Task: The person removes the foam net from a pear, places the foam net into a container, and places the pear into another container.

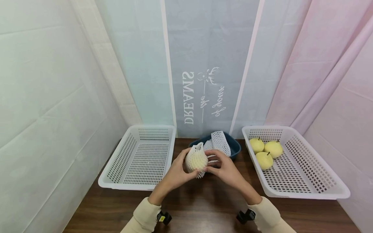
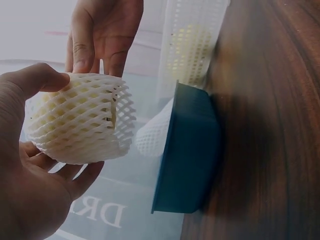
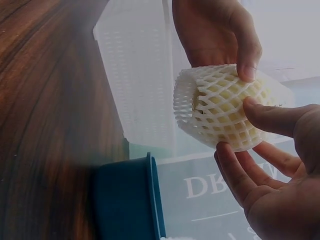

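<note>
A pale yellow pear (image 1: 196,161) sits inside a white foam net sleeve (image 2: 80,117), held above the table between two hands. My left hand (image 1: 178,170) grips it from the left, thumb on one side and fingers curled round the other. From the right, my right hand (image 1: 222,168) pinches the sleeved pear with thumb and fingertips, seen closely in the right wrist view. The net reaches past the fruit at both ends. Just behind the hands stands a dark blue bin (image 1: 235,147) with white foam nets (image 1: 220,142) in it.
To the left is a white perforated basket (image 1: 137,186) with nothing visible inside. Another white basket (image 1: 306,195) on the right holds three yellow pears (image 1: 264,160). Both stand on the dark wooden table (image 1: 201,207), before a printed curtain (image 1: 209,48).
</note>
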A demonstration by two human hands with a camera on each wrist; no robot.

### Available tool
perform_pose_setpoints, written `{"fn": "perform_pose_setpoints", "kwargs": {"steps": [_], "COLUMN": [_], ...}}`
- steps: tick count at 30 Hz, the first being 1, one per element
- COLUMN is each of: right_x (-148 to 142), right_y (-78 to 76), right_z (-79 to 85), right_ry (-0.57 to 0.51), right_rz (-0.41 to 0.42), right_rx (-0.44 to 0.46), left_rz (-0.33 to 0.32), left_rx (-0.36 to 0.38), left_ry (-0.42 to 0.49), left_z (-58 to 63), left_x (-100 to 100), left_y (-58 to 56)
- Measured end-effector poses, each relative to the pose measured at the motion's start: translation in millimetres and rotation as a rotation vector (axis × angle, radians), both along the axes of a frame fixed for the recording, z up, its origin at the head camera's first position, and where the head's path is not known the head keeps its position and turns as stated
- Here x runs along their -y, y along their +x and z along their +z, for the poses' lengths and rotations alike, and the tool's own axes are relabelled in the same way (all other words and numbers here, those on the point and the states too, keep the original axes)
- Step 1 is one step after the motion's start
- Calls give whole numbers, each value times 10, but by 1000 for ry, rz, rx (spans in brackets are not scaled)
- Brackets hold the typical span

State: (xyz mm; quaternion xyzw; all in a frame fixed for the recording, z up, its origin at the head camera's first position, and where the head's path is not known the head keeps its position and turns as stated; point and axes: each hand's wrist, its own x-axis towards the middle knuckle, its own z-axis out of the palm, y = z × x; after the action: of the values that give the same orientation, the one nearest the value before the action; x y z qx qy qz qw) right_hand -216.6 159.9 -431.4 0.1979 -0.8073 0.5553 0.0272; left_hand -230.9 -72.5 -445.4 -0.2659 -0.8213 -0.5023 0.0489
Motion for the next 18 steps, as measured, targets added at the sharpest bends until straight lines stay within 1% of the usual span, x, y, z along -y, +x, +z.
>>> {"fn": "perform_pose_setpoints", "kwargs": {"steps": [2,11,18], "right_x": [-19,-127,-157], "right_y": [17,123,190], "right_z": [-18,-122,-203], "right_ry": [8,35,36], "right_rz": [-5,-11,-20], "right_rx": [-4,34,71], "left_rz": [-8,-62,-78], "left_rx": [-8,-36,4], "left_ry": [0,-13,-42], "left_z": [-19,-136,-261], "left_x": [-13,-71,-100], "left_y": [7,57,96]}}
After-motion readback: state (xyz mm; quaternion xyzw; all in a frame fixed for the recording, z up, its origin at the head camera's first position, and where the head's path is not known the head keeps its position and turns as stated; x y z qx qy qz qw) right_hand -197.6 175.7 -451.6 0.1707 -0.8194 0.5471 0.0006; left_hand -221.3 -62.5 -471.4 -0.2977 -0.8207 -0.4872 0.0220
